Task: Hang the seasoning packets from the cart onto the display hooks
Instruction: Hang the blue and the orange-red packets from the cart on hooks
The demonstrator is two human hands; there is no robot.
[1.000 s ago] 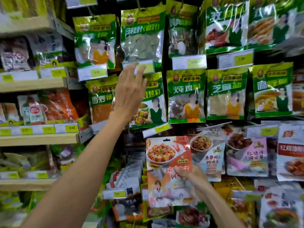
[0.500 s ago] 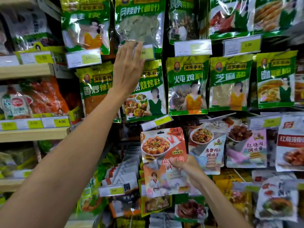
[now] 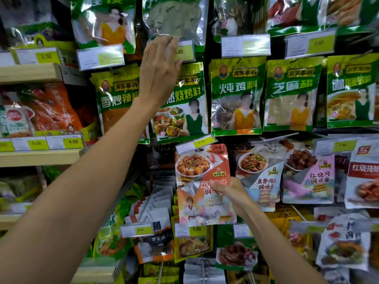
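My right hand [image 3: 229,191] pinches an orange seasoning packet [image 3: 202,181] with a tofu dish pictured on it, holding it upright in front of the display just under a price tag [image 3: 195,144]. My left hand [image 3: 160,70] is raised with straight fingers, its fingertips touching the price tag [image 3: 183,51] below the bay-leaf packet [image 3: 174,17] in the top row. The hook behind that tag is hidden by my fingers. A green barbecue-spice packet [image 3: 184,111] hangs partly behind my left wrist.
Rows of green packets [image 3: 235,95] hang on hooks across the middle. Pictured sauce packets [image 3: 258,177] hang lower right. Wooden shelves [image 3: 39,156] with price tags stand at the left. Several more packets crowd the bottom rows [image 3: 194,242].
My left hand has moved up to the tag under the bay-leaf packet. The view has shifted down a little, and my right hand keeps the orange packet in about the same place.
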